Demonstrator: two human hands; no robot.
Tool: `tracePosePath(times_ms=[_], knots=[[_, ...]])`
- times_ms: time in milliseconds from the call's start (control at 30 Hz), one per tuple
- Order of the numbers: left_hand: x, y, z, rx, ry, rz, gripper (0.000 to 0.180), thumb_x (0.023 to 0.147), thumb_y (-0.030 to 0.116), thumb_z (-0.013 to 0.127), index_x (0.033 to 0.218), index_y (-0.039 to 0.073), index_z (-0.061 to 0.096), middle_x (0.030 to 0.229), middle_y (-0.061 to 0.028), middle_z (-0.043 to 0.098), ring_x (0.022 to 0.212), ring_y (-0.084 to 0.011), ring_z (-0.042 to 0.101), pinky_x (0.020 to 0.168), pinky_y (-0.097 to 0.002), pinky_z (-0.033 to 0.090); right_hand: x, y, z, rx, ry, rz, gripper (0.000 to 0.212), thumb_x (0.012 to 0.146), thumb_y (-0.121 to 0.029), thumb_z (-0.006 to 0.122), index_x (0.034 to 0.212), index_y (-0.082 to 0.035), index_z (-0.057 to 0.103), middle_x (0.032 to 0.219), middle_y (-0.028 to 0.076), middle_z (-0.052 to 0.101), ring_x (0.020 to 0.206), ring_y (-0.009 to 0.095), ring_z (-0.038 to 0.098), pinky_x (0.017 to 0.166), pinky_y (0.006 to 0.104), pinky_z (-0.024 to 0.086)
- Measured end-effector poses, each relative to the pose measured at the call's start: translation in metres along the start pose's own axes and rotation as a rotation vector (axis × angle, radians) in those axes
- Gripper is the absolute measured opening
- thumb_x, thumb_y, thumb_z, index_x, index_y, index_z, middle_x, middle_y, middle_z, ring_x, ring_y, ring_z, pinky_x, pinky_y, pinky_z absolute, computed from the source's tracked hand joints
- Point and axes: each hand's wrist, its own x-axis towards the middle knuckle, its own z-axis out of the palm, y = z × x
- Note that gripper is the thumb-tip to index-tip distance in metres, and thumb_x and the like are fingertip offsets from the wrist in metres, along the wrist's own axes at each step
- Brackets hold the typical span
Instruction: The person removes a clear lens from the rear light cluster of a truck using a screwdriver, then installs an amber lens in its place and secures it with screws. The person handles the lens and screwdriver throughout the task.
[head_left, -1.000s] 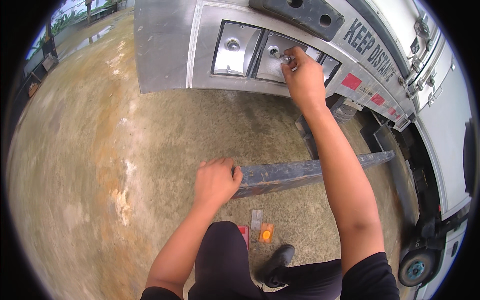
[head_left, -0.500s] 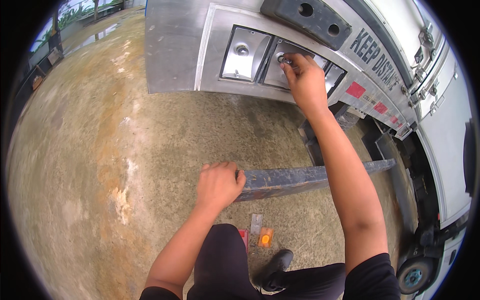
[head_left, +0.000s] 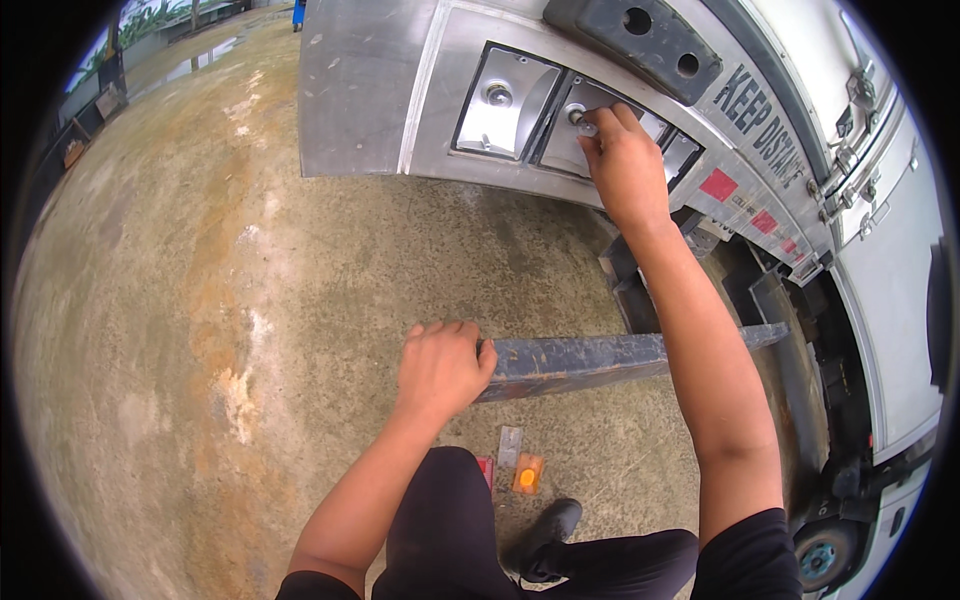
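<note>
My right hand (head_left: 628, 165) reaches up to the middle bay (head_left: 555, 140) of an uncovered tail-light housing. Its thumb and fingers pinch a small clear bulb (head_left: 587, 129), right by the round socket (head_left: 574, 112); whether the two touch I cannot tell. In the left bay (head_left: 487, 122) another clear bulb (head_left: 498, 95) sits in place against a shiny reflector. The right bay is partly covered by my hand. Lower down, my left hand (head_left: 440, 365) is wrapped over the end of a dark, scratched metal bar (head_left: 580, 360).
Above the bays juts a black rubber bumper block (head_left: 645, 40). On the concrete floor (head_left: 330, 280) near my shoe (head_left: 555, 525) lie a clear lens (head_left: 510, 446), an orange lens (head_left: 528, 474) and a partly hidden red one (head_left: 486, 470). A truck wheel (head_left: 825, 555) stands at the lower right.
My right hand has drawn slightly away from the socket, and the bulb now shows between its fingers. The truck sits a little further right in view. The left hand keeps its hold.
</note>
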Motion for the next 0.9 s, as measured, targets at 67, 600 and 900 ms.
tracePosePath(times_ms=[67,600,900], knots=[[0.000,0.000,0.000,-0.005,0.002,0.001,0.027,0.095,0.028,0.066,0.087,0.003,0.072,0.090,-0.0141,0.076,0.090,-0.0334,0.071,0.089,-0.0491,0.051,0.002,-0.001,-0.001,-0.046,-0.011,-0.032,0.022,0.091,-0.010,0.078,0.108,-0.002,0.067,0.109,0.017,0.066,0.097,0.042,0.072,0.083,0.0514,0.060],[-0.001,-0.001,0.003,-0.006,-0.012,0.002,0.027,0.095,0.029,0.066,0.088,0.004,0.072,0.091,-0.0135,0.076,0.091,-0.0336,0.071,0.090,-0.0495,0.051,0.009,0.003,0.013,-0.085,0.015,0.012,0.029,0.094,-0.022,0.081,0.113,-0.002,0.075,0.107,0.019,0.073,0.093,0.041,0.073,0.084,0.0489,0.058],[-0.001,0.000,0.002,-0.022,-0.018,-0.017,0.026,0.096,0.029,0.067,0.089,0.004,0.074,0.089,-0.0135,0.076,0.090,-0.0347,0.072,0.092,-0.0482,0.052,0.009,-0.003,0.007,-0.027,-0.034,0.129,0.040,0.095,-0.027,0.081,0.121,0.002,0.073,0.093,0.022,0.078,0.091,0.041,0.075,0.084,0.0484,0.058]])
